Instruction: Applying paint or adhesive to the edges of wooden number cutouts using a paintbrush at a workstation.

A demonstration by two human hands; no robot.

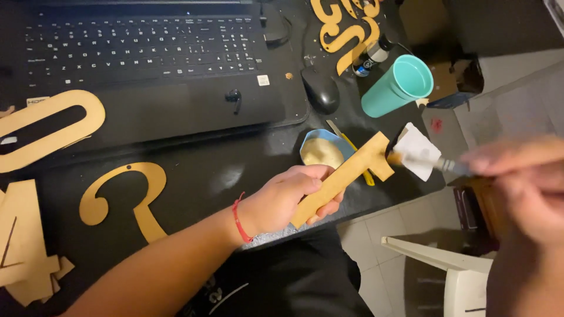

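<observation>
Fingers point(317, 176) of the left hand point(282, 202) clenched round the lower stem of a flat gold-painted wooden cutout point(346, 176), held tilted above the black table's point(194, 170) edge, its crossbar end up and to the right. Cutout looks thin, stiff and light; likely wet where painted, so the bare lower stem is the sound place to grip. Left of it on the table: gold numeral cutouts, a zero point(50, 126) and a two point(126, 196), with a laptop point(141, 58) behind. Small blue bowl point(323, 149) just behind the held piece, gold paint inside. Teal cup point(399, 85) lies tipped on its side, contents not visible. White cloth point(418, 151) near the crossbar. Right hand point(523, 182), blurred, pinches a paintbrush point(429, 162), bristle tip touching the crossbar.
</observation>
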